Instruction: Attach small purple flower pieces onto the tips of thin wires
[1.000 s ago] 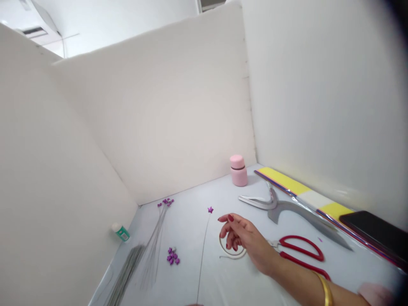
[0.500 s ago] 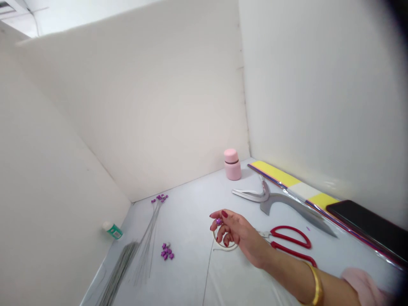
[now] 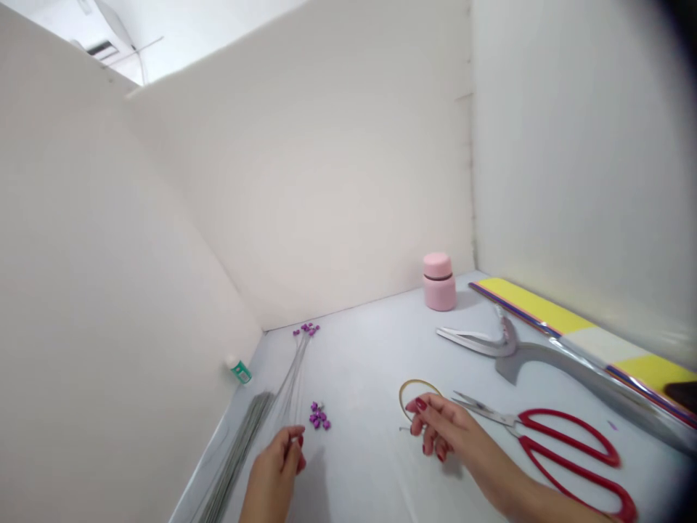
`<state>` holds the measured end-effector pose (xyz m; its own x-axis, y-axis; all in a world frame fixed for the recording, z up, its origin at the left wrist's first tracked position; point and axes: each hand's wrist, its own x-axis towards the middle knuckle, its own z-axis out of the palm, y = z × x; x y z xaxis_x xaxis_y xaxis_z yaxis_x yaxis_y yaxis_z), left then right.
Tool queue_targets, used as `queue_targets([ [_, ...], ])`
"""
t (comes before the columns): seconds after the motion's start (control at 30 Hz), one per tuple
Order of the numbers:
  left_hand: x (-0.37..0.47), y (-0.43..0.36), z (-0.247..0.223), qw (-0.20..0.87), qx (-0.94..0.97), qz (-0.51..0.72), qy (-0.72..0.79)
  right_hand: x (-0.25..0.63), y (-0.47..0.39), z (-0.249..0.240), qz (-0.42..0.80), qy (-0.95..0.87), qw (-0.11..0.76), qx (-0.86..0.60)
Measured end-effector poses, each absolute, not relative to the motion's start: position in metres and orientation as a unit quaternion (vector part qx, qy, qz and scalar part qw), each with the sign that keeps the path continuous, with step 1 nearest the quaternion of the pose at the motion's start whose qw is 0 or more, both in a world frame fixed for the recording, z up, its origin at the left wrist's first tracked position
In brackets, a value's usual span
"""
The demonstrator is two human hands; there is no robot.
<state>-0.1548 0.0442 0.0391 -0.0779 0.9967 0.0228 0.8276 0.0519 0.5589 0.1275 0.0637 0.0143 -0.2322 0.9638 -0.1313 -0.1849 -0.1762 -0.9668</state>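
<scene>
My right hand (image 3: 443,428) hovers over the table with its fingers curled and the thumb near the index fingertip. Whatever is in that pinch is hidden. Behind its fingers lies a thin tan ring-like loop (image 3: 417,381), partly covered. My left hand (image 3: 279,465) is at the lower middle, fingers bent in and thumb close to the index finger; I cannot make out anything in it. Close to it are a small cluster of purple buds (image 3: 320,417) and thin wire stems (image 3: 294,374) tipped with purple buds (image 3: 308,329).
Red-handled scissors (image 3: 566,436) lie right of my right hand. Beyond are grey garden shears (image 3: 506,349), a pink flask (image 3: 438,283) and yellow-and-white packaged sheets (image 3: 577,327). At left are a wire bundle (image 3: 237,450) and a small green-and-white bottle (image 3: 239,370). White panels enclose the table.
My left hand has come into view from below. The purple bud seen at my right fingertips no longer shows. The view has swung left, so things sit farther right.
</scene>
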Motion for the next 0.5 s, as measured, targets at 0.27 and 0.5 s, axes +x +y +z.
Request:
queue_targets([
  [0.27, -0.193, 0.121, 0.038, 0.134, 0.599, 0.135, 0.778, 0.115, 0.060, -0.028, 0.640, -0.504, 0.392, -0.428],
  [0.5, -0.204, 0.159, 0.026, 0.060, 0.571, 0.050, 0.817, 0.115, 0.063, -0.037, 0.652, -0.503, 0.363, -0.437],
])
